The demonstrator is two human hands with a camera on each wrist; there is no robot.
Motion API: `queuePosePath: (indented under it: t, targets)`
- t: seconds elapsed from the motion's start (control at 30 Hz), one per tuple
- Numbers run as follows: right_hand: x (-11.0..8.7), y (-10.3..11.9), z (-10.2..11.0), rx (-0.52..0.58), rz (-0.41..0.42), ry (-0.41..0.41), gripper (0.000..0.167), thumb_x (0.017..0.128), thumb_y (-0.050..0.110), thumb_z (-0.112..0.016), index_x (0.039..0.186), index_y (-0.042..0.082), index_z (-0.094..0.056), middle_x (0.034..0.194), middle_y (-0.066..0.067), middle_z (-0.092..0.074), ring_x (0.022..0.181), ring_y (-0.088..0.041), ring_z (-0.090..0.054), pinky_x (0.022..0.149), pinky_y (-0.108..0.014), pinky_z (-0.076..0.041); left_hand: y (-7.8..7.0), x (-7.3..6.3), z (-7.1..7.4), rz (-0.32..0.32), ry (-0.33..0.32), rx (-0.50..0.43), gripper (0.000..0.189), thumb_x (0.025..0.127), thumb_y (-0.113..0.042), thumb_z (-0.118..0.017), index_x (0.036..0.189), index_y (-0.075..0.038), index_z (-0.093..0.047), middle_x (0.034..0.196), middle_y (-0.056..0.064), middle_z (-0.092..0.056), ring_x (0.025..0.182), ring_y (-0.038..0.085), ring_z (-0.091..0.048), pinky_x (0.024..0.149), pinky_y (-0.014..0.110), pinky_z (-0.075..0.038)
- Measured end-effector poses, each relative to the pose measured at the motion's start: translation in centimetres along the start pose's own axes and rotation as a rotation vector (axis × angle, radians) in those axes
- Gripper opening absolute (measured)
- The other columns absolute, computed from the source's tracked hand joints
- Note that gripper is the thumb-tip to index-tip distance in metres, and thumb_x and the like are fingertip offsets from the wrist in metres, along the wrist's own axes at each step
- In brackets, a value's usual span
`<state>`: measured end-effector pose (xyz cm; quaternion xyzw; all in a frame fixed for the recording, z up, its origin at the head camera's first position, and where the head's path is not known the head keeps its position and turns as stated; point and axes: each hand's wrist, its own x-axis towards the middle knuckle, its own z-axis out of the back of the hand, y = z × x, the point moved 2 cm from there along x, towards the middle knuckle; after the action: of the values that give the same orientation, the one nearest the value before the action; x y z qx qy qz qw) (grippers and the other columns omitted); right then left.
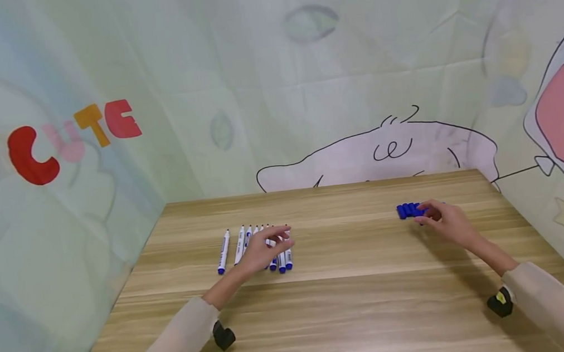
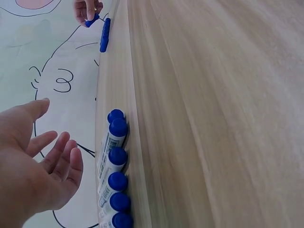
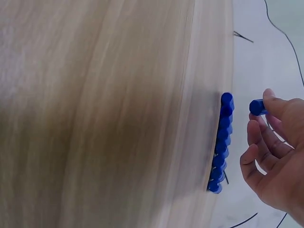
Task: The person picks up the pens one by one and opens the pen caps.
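Observation:
Several white whiteboard markers (image 1: pixel 223 251) with blue ends and bare dark tips lie side by side on the left of the wooden table. My left hand (image 1: pixel 262 250) hovers over this row and hides part of it. In the left wrist view its fingers are loosely spread and hold nothing. On the right, my right hand (image 1: pixel 449 224) pinches a blue marker cap (image 3: pixel 257 107) between thumb and finger, raised off the table. A row of several blue caps (image 3: pixel 224 137) stands beside that hand; in the head view the hand covers part of it.
The wooden table (image 1: pixel 344 316) ends at a back edge against a printed cloth backdrop (image 1: pixel 276 115). Its left and right sides also run along the cloth. A dark wrist camera (image 1: pixel 223 335) sits at the left sleeve, another camera (image 1: pixel 500 302) at the right sleeve.

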<state>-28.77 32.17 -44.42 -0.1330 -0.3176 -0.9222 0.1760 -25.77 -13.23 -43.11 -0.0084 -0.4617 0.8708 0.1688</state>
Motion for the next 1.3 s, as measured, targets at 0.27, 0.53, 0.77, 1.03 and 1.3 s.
queuePosePath:
  t: [0.27,0.53,0.77,1.03,1.3]
  targets:
    - [0.2,-1.8,1.0,0.103,-0.101,-0.081,0.028,0.094,0.01,-0.073,0.111,-0.011,-0.068,0.085,-0.024,-0.074,0.067,0.01,-0.055,0.058,-0.014,-0.046,-0.1,0.0,-0.6,0.033,0.019,-0.005,0.045,0.096,-0.024,-0.073,0.134,-0.003,-0.064,0.118,0.014,-0.072,0.103,0.023,-0.066,0.081,0.026,-0.054]
    - [0.0,-3.2,2.5,0.192,-0.293,-0.038,0.046,0.1,0.026,-0.067,0.125,-0.012,-0.064,0.097,-0.028,-0.074,0.067,-0.003,-0.064,0.059,-0.021,-0.051,-0.3,0.0,-0.9,0.018,0.04,-0.012,0.045,0.095,-0.022,-0.074,0.133,-0.001,-0.065,0.113,0.014,-0.073,0.1,0.025,-0.067,0.074,0.022,-0.053]
    - [0.4,-5.0,3.0,0.139,-0.347,0.023,0.053,0.105,0.031,-0.058,0.131,-0.014,-0.058,0.11,-0.035,-0.069,0.074,-0.004,-0.063,0.062,-0.02,-0.05,-0.3,-0.1,-0.9,0.022,0.05,-0.033,0.046,0.095,-0.023,-0.073,0.134,0.0,-0.064,0.112,0.014,-0.073,0.099,0.024,-0.066,0.073,0.022,-0.052]
    - [1.1,-7.0,4.0,0.143,-0.389,0.062,0.052,0.107,0.026,-0.053,0.131,-0.02,-0.054,0.114,-0.039,-0.067,0.072,0.002,-0.059,0.063,-0.017,-0.047,-0.2,0.0,-1.0,0.05,0.058,-0.053,0.045,0.095,-0.023,-0.073,0.134,-0.001,-0.064,0.111,0.014,-0.072,0.1,0.023,-0.065,0.072,0.022,-0.051]
    - [0.7,-8.5,4.3,0.184,-0.418,0.073,0.047,0.104,0.018,-0.057,0.122,-0.024,-0.055,0.075,0.002,-0.069,0.062,0.004,-0.054,0.056,-0.02,-0.046,-0.2,0.0,-1.4,0.044,0.079,-0.051,0.046,0.096,-0.024,-0.072,0.136,-0.002,-0.063,0.112,0.013,-0.072,0.099,0.021,-0.065,0.073,0.021,-0.052]
